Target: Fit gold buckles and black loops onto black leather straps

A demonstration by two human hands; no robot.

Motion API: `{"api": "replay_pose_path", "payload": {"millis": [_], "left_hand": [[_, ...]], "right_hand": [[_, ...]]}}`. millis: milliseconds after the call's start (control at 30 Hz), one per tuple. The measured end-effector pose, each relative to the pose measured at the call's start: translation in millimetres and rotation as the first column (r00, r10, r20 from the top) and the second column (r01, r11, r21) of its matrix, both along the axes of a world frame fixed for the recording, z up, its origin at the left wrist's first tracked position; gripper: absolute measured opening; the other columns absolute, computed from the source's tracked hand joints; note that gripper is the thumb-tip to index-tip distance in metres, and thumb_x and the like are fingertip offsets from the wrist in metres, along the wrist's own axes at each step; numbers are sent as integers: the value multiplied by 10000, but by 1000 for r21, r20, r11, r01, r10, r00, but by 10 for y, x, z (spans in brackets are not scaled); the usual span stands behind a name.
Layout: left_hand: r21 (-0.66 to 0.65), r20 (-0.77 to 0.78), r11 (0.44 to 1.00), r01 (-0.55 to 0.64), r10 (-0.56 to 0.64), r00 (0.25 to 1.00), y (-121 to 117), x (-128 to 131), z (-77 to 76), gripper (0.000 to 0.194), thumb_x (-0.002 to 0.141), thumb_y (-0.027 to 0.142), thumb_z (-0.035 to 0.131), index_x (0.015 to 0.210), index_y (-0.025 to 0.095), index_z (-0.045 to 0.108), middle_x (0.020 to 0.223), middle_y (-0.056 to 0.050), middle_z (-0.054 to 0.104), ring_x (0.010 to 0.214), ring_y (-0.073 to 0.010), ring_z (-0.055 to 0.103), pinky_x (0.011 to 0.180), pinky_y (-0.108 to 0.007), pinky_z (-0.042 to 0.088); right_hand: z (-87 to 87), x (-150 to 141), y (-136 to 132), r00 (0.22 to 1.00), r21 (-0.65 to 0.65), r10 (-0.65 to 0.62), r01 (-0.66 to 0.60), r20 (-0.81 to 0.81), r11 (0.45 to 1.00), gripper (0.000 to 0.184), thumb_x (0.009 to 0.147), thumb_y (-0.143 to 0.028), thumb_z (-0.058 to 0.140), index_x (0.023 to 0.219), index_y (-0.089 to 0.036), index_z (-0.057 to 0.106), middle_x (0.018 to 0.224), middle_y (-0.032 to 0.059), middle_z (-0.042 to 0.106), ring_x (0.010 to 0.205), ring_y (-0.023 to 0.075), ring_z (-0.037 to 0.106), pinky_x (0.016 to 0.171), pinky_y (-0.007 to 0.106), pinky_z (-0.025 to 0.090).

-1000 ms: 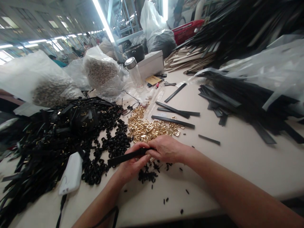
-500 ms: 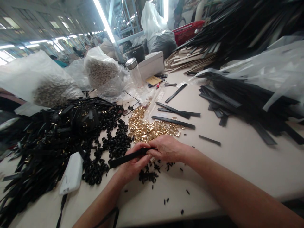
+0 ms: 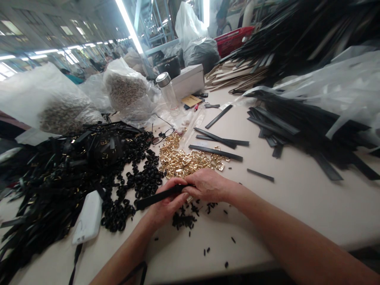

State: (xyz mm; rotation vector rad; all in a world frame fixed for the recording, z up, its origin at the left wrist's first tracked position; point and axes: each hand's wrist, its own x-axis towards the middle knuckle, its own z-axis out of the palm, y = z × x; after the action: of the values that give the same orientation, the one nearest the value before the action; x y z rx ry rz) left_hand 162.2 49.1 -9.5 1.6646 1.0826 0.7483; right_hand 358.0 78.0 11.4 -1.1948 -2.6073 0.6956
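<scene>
Honestly, barely anything's changed: the bare left hand and bare right hand still pinch that flat black leather-look strap above the pale desk, toward its near edge, so work seems parked there.

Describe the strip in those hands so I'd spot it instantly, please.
On the pale table, find the heap of gold buckles. Just nearer, the left hand and right hand hold a black strip. Loose strips lie beyond, but this one alone is gripped.
</scene>
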Motion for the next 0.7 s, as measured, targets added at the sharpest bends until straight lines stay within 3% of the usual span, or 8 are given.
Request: {"api": "replay_pose_path", "payload": {"millis": [433,600,700], "left_hand": [[16,10,999,-48,48,999,-9,9,-14,221,824,274,690,1024,210,620,874,-15,630,717,-132,586,661,-240,501],[-54,153,992,-115,122,981,-1,18,-42,348,810,302,703,1126,207,593,913,-38,667,742,-161,642,686,-277,543],[-75,233,982,-171,184,955,23,19,-20,393,796,308,715,1147,189,583,857,-30,683,673,-147,647,638,-268,550]], "right_hand": [[42,8,10,999,-27,2,-3,-40,1000,293,925,-351,454,1020,-246,711,818,58,709,714,180,605,604,254,322],[56,5,17,992,-39,-8,3,-129,999,354,945,-335,452,1265,-316,601,863,28,714,721,159,602,619,233,330],[20,-3,17,983,-39,-36,29,-178,999,305,950,-361,462,1141,-242,668,853,40,706,724,154,589,618,230,320]]}}
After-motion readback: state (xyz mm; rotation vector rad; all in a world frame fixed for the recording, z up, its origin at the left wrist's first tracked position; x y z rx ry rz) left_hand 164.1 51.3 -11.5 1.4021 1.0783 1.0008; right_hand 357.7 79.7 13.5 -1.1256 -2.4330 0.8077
